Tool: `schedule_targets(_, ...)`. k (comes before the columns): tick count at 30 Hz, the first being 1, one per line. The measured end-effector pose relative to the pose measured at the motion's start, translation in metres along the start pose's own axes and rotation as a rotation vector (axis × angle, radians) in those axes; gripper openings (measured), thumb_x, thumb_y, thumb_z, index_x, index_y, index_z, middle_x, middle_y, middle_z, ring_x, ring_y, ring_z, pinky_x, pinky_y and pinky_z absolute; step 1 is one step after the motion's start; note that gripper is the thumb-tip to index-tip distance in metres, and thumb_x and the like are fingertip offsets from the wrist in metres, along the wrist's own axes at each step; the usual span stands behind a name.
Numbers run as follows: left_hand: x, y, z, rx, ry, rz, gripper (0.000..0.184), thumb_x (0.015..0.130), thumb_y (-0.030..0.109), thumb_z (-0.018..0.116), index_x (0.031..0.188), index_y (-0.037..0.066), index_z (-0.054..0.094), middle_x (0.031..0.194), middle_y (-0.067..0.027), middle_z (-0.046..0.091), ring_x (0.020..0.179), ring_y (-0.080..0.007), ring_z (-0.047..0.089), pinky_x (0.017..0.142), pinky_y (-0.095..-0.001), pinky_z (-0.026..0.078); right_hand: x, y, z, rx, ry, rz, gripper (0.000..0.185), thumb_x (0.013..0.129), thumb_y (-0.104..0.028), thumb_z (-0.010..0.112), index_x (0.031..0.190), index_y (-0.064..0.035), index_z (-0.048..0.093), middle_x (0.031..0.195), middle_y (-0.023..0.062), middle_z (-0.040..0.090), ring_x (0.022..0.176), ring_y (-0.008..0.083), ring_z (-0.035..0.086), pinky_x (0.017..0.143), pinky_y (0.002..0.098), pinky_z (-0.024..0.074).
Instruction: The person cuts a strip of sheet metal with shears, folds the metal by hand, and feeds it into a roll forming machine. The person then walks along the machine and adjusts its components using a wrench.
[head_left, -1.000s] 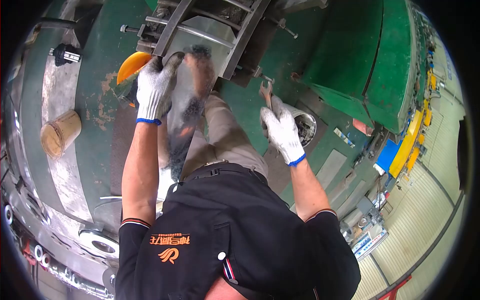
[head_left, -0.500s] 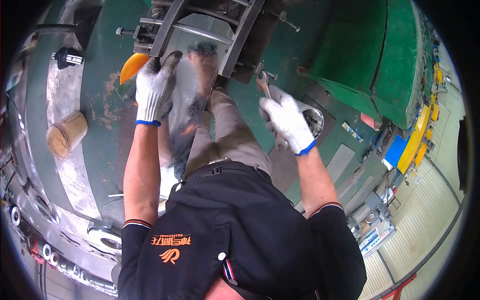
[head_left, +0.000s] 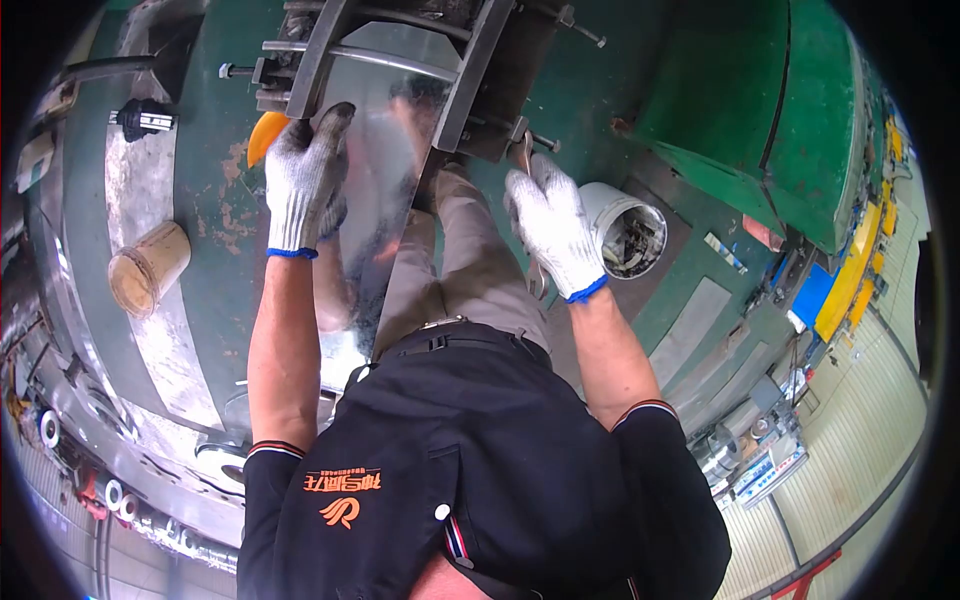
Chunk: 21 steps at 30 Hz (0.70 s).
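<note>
My left hand (head_left: 305,185), in a white glove with dark fingertips, grips the left edge of a shiny metal sheet (head_left: 375,130). The sheet's far end lies under the rods of a steel frame (head_left: 465,75). In my right hand (head_left: 553,220), also gloved, is a wrench (head_left: 526,152). The wrench's far jaw is at the bolt (head_left: 545,143) on the frame's right side; whether it sits on the nut is hard to tell. Its other end shows below my palm. Part of an orange round object (head_left: 265,137) shows beside my left hand.
Right of my right hand is a white bucket (head_left: 632,238) with scraps inside. A large green metal box (head_left: 740,120) stands at the upper right. On the left are a tan cylindrical container (head_left: 150,268) and a black clamp-like part (head_left: 146,120) on a metal strip.
The wrench has moved up to the frame's right bolt with my right hand, which has shifted slightly left. My left hand stays on the sheet's edge. The whole view has shifted slightly.
</note>
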<state>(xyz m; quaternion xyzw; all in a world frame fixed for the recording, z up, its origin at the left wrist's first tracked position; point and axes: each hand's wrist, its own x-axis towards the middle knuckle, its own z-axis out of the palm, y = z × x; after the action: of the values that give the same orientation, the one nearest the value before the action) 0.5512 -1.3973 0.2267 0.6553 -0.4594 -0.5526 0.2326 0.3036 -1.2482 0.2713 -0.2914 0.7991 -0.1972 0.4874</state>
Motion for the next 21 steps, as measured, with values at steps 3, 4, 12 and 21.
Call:
schedule_targets(3, 0.0, 0.002, 0.003, -0.022, 0.011, 0.012, 0.039, 0.093, 0.035, 0.078, 0.103, -0.002, 0.073, 0.077, 0.0, 0.065, 0.064, -0.0071, 0.052, 0.058, -0.0248, 0.043, 0.015, 0.016, 0.023, -0.418, 0.435, -0.704, 0.021, 0.1, -0.021, 0.054, 0.1, -0.0019, 0.061, 0.075, 0.0199, 0.058, 0.071, 0.0347, 0.061, 0.061, 0.0452, 0.0493)
schedule_targets(4, -0.001, 0.003, 0.003, -0.072, 0.001, -0.022, 0.039, 0.093, 0.035, 0.078, 0.103, -0.002, 0.073, 0.077, -0.0001, 0.065, 0.065, -0.0067, 0.052, 0.059, -0.0244, 0.043, 0.006, 0.012, 0.029, -0.09, 0.289, -0.261, 0.022, 0.1, -0.021, 0.054, 0.108, -0.0025, 0.061, 0.084, 0.0268, 0.064, 0.08, 0.0448, 0.064, 0.065, 0.0526, 0.0514)
schedule_targets(12, 0.004, -0.001, 0.0, -0.081, -0.011, -0.091, 0.033, 0.094, 0.033, 0.078, 0.094, 0.0, 0.073, 0.072, 0.001, 0.063, 0.063, -0.0063, 0.053, 0.057, -0.0246, 0.043, 0.059, 0.112, 0.021, 0.039, 0.215, -0.158, 0.037, 0.104, -0.033, 0.055, 0.125, -0.004, 0.064, 0.087, 0.0142, 0.068, 0.074, 0.0307, 0.066, 0.065, 0.0403, 0.0512)
schedule_targets(21, -0.003, 0.009, -0.002, -0.034, -0.017, -0.027, 0.032, 0.094, 0.032, 0.077, 0.098, 0.001, 0.071, 0.074, 0.0029, 0.059, 0.064, -0.0057, 0.047, 0.057, -0.0255, 0.038, 0.049, 0.026, -0.042, 0.792, -0.16, 0.332, 0.05, 0.096, -0.059, 0.068, 0.089, -0.0092, 0.065, 0.068, -0.0031, 0.055, 0.052, 0.0064, 0.048, 0.045, 0.0206, 0.033)
